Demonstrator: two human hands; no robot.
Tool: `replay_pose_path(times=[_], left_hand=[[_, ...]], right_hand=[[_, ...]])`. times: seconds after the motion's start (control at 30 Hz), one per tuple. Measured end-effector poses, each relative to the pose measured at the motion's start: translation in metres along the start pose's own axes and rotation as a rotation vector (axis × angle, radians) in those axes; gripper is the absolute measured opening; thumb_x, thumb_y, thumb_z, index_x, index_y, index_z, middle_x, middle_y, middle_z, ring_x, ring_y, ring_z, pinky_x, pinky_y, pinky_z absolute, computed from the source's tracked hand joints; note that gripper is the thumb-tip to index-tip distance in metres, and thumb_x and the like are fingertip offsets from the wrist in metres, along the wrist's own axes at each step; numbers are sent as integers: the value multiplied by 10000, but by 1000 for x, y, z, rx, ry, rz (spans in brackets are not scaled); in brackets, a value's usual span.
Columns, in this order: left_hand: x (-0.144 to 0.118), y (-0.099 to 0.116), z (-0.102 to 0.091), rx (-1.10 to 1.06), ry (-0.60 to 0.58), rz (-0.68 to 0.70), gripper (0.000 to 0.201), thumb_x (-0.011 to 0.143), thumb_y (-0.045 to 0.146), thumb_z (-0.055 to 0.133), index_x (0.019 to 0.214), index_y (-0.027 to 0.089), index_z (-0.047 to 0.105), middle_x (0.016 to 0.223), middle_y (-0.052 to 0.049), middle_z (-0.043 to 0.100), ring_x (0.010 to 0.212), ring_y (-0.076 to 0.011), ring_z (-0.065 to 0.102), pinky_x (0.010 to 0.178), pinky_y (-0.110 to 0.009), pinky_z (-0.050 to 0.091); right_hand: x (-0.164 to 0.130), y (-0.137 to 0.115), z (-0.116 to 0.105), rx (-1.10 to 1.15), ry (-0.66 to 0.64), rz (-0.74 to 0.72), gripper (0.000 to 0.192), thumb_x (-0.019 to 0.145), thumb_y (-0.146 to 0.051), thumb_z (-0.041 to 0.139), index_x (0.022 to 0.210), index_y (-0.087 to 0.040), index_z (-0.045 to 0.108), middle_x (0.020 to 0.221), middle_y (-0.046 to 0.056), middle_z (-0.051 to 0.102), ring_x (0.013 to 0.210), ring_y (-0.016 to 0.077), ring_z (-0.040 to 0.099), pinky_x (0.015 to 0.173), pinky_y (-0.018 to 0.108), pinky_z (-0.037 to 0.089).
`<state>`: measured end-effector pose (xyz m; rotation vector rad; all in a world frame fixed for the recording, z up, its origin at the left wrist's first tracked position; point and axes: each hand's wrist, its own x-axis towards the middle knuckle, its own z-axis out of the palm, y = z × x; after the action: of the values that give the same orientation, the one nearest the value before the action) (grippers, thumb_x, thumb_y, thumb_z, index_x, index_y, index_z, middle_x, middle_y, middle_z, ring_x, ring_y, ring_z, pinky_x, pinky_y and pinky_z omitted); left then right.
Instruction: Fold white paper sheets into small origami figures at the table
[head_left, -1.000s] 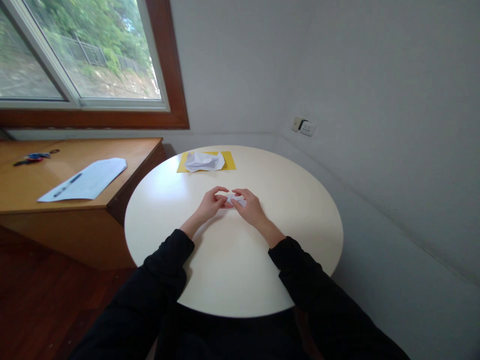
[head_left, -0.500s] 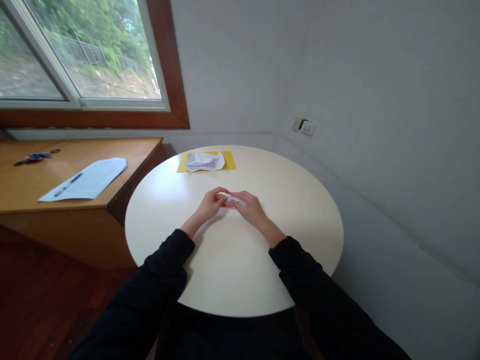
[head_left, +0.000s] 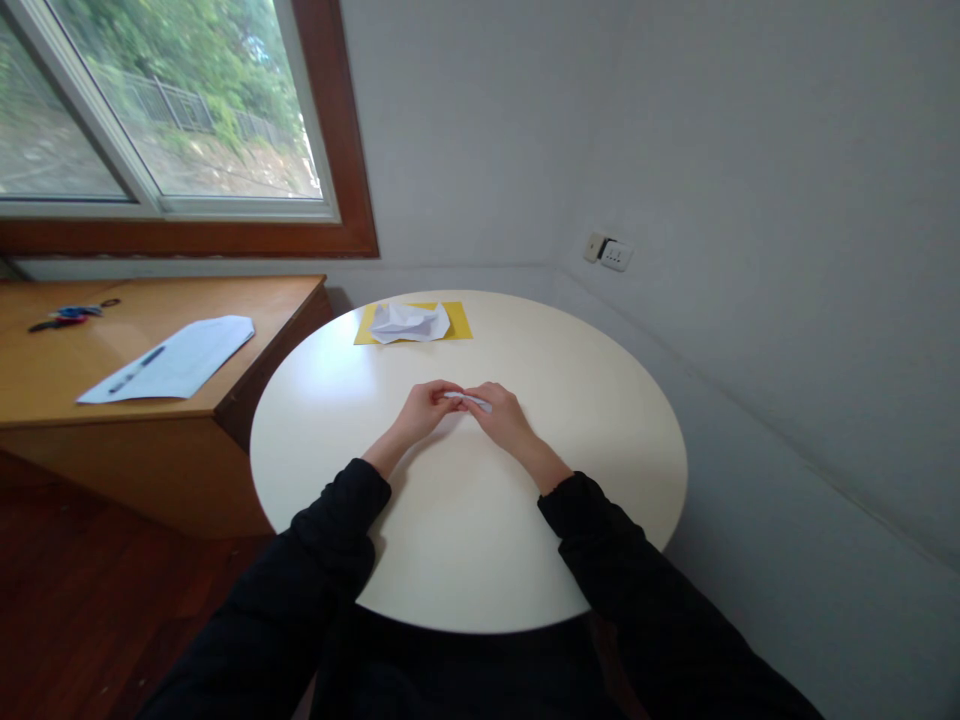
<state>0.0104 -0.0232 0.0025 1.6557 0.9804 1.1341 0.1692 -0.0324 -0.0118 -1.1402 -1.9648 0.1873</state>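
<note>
Between my two hands is a small folded piece of white paper (head_left: 475,401), mostly covered by my fingers. My left hand (head_left: 429,408) pinches its left end, and my right hand (head_left: 498,412) grips the right part, thumb on the near side. The fingertips of both hands meet around the middle of the paper. Both hands are just over the middle of the round white table (head_left: 480,540). Beyond them, a crumpled sheet of white paper (head_left: 409,322) lies on a yellow sheet (head_left: 460,320).
To the left stands a wooden desk (head_left: 277,310) with white sheets (head_left: 202,350), a pen (head_left: 136,369) and scissors (head_left: 64,318). A window (head_left: 225,100) is above it. Grey-white walls meet behind the table, with a socket (head_left: 616,255) on the right one.
My left hand has shifted slightly, its fingers closing lower over the paper's left end. The folded paper now looks flatter and narrower between the fingers. Everything else stays put.
</note>
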Motion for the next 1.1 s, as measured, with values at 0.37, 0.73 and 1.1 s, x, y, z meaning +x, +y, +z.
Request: replay_pose_path(times=[0.37, 0.73, 1.1], left_hand=[[-2, 4, -4, 369, 25, 119, 125, 703, 278, 600, 715, 179, 677, 658, -39, 676, 618, -165, 583, 644, -271, 444], [-1, -5, -3, 141, 39, 21, 93, 717, 225, 552, 719, 146, 601, 627, -38, 643, 621, -165, 637, 600, -263, 491], [1, -4, -2, -84, 94, -89, 184, 672, 286, 639, 701, 116, 574, 610, -39, 618, 602, -152, 632, 616, -287, 515]], right_hand=[[-1, -1, -1, -30, -8, 3, 152, 822, -280, 529, 838, -214, 665, 782, 36, 635, 766, 161, 545, 698, 282, 426], [0, 0, -1, -65, 88, 12, 136, 795, -301, 559, 828, -211, 655, 812, 55, 642, 782, 187, 552, 725, 325, 421], [1, -2, -3, 20, 138, 12, 175, 761, -271, 596, 919, -217, 649, 900, 53, 623, 839, 183, 578, 769, 330, 452]])
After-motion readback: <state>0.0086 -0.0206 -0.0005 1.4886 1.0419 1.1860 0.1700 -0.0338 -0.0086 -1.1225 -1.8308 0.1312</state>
